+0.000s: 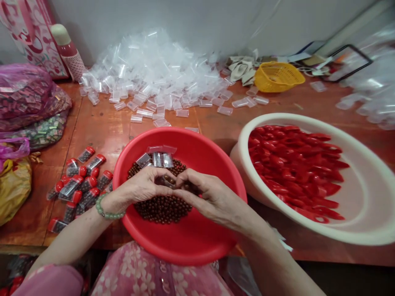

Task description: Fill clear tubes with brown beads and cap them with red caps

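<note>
Over the red basin (212,242), my two hands meet at the fingertips. My left hand (138,186) is closed around a small clear plastic case (163,181), with a few brown balls visible at its mouth. My right hand (208,195) curls against that opening, and brown balls (189,188) show dark between its thumb and fingers. Beneath them a heap of shiny brown balls (165,209) lies in the basin. Several clear cases with silvery panels (162,160) rest on the balls at the far side. My palms hide part of the case.
Red-capped filled cases (71,188) lie left of the basin. On the right stands a cream tub (367,181) of red plastic pieces (296,164). Clear sleeves (154,70) pile up behind, near a yellow basket (277,78). Bagged pieces (24,94) and a bottle (68,49) stand left.
</note>
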`<state>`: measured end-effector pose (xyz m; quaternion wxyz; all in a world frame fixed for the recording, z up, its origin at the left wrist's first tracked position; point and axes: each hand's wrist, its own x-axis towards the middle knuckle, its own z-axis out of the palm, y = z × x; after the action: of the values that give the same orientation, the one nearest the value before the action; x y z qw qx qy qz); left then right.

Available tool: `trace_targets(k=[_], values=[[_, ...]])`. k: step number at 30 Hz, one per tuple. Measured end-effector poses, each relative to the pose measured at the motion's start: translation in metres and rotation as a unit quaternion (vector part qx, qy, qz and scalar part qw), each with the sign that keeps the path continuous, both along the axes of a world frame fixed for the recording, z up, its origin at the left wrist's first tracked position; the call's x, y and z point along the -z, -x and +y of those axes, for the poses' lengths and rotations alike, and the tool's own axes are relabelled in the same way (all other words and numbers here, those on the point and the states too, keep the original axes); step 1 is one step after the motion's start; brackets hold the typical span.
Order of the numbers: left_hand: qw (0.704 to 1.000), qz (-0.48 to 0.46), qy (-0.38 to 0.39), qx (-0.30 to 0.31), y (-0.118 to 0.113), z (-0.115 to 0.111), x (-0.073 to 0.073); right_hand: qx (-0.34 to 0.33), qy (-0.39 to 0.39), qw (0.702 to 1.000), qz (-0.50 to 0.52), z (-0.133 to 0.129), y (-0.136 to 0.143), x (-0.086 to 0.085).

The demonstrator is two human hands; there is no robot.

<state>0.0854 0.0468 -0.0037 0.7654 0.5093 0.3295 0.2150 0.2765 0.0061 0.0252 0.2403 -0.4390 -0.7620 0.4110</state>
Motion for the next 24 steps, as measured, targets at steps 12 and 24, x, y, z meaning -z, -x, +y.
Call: trace_targets(k=[12,24], values=[[0.987,-0.087,0.127,-0.044,0.001,-0.001,0.004,0.0,-0.012,1.0,0.013,0.011,-0.002,-0.007],[0.988,-0.014,-0.153,-0.03,0.003,-0.004,0.001,-0.038,-0.064,0.996,-0.041,0.006,-0.005,0.003]])
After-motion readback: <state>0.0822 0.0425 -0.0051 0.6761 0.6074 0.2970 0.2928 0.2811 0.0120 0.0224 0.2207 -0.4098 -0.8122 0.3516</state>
